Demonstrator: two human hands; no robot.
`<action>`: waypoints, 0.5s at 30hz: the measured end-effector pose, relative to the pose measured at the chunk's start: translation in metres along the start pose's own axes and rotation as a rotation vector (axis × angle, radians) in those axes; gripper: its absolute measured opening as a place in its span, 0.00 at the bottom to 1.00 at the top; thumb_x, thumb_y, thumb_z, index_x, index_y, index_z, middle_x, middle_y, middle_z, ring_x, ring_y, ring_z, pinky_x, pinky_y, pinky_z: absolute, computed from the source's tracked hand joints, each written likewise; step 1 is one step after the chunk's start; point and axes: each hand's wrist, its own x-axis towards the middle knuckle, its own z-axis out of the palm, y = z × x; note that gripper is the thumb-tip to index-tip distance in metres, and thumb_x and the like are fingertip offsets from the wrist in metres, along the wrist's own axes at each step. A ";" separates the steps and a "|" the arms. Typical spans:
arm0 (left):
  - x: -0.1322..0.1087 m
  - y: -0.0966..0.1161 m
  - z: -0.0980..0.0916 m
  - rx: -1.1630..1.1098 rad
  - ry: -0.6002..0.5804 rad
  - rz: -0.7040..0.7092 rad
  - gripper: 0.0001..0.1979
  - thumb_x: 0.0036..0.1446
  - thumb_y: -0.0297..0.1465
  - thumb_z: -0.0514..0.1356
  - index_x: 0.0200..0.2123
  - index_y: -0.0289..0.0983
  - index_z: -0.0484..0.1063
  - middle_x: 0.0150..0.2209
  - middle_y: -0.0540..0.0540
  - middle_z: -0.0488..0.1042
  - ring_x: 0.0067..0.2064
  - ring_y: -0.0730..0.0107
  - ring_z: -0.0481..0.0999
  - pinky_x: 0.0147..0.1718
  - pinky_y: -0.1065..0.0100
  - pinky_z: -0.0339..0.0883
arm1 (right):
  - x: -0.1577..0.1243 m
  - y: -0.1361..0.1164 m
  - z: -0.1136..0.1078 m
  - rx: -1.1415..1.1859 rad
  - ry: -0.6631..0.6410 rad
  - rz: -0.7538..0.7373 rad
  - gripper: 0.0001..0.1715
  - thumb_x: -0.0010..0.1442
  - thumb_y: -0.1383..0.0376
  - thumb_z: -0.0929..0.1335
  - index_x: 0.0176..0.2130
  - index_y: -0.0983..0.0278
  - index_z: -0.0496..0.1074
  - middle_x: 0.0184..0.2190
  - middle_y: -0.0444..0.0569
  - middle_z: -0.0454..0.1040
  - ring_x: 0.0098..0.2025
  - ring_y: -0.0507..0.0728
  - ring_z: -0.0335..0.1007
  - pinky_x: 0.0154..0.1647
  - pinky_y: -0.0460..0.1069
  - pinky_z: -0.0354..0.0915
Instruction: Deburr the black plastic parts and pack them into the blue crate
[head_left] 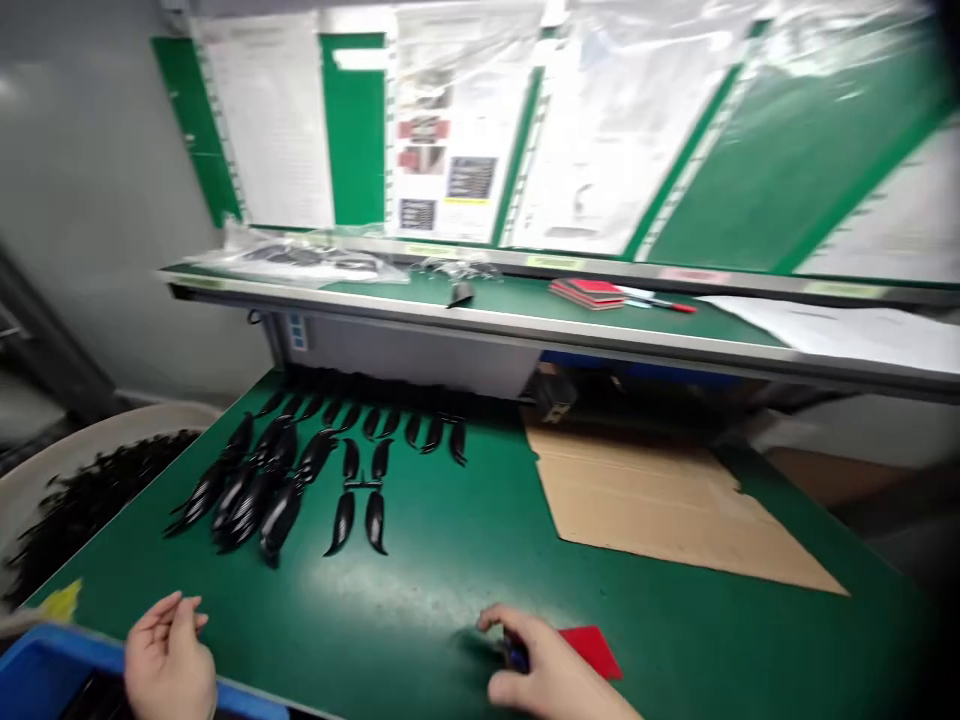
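Note:
My left hand (169,660) rests at the near edge of the green table (465,560), its fingers loosely curled with nothing in them. My right hand (536,665) lies on the table at the bottom centre, fingers closed round a small dark object I cannot make out. A red card (596,650) lies under and beside that hand. Several glossy black curved plastic parts (300,480) are laid out in rows on the left half of the table, beyond my left hand.
A blue bin (45,675) sits at the near left corner, a white tub (82,490) of black parts further left. A cardboard sheet (667,510) covers the table's right side. A raised shelf (525,310) holds plastic bags, red cards, a pen and papers.

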 end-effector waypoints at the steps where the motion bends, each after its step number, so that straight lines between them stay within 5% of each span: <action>1: -0.012 0.004 0.022 0.012 -0.098 0.014 0.14 0.49 0.32 0.63 0.42 0.41 0.69 0.33 0.52 0.72 0.31 0.72 0.71 0.30 0.71 0.64 | -0.004 0.010 -0.009 -0.087 0.039 0.020 0.19 0.49 0.53 0.70 0.38 0.62 0.72 0.28 0.46 0.74 0.32 0.56 0.70 0.32 0.46 0.63; 6: -0.058 0.027 0.128 0.498 -0.709 0.169 0.26 0.42 0.39 0.67 0.47 0.45 0.71 0.46 0.43 0.75 0.46 0.50 0.74 0.31 0.62 0.68 | -0.032 0.072 -0.058 -0.183 0.228 0.148 0.17 0.55 0.58 0.65 0.45 0.59 0.72 0.40 0.50 0.77 0.41 0.59 0.73 0.38 0.47 0.65; 11: -0.106 0.059 0.202 0.693 -0.631 0.312 0.23 0.54 0.44 0.55 0.51 0.43 0.65 0.49 0.39 0.72 0.45 0.46 0.73 0.28 0.60 0.67 | -0.071 0.166 -0.106 -0.128 0.313 0.314 0.26 0.60 0.51 0.60 0.54 0.56 0.68 0.53 0.53 0.71 0.52 0.64 0.68 0.47 0.53 0.66; 13: -0.153 0.067 0.232 0.676 -0.758 0.417 0.21 0.57 0.46 0.52 0.50 0.42 0.63 0.48 0.40 0.72 0.44 0.51 0.74 0.31 0.61 0.68 | -0.086 0.205 -0.118 -0.201 0.377 0.373 0.27 0.60 0.51 0.59 0.56 0.55 0.67 0.55 0.53 0.69 0.56 0.67 0.65 0.52 0.59 0.63; 15: -0.215 0.071 0.269 0.624 -1.056 0.584 0.20 0.60 0.44 0.49 0.50 0.40 0.63 0.48 0.39 0.72 0.46 0.54 0.73 0.38 0.61 0.69 | -0.098 0.238 -0.126 -0.274 0.470 0.410 0.27 0.61 0.52 0.58 0.57 0.53 0.67 0.55 0.53 0.69 0.57 0.69 0.63 0.52 0.63 0.62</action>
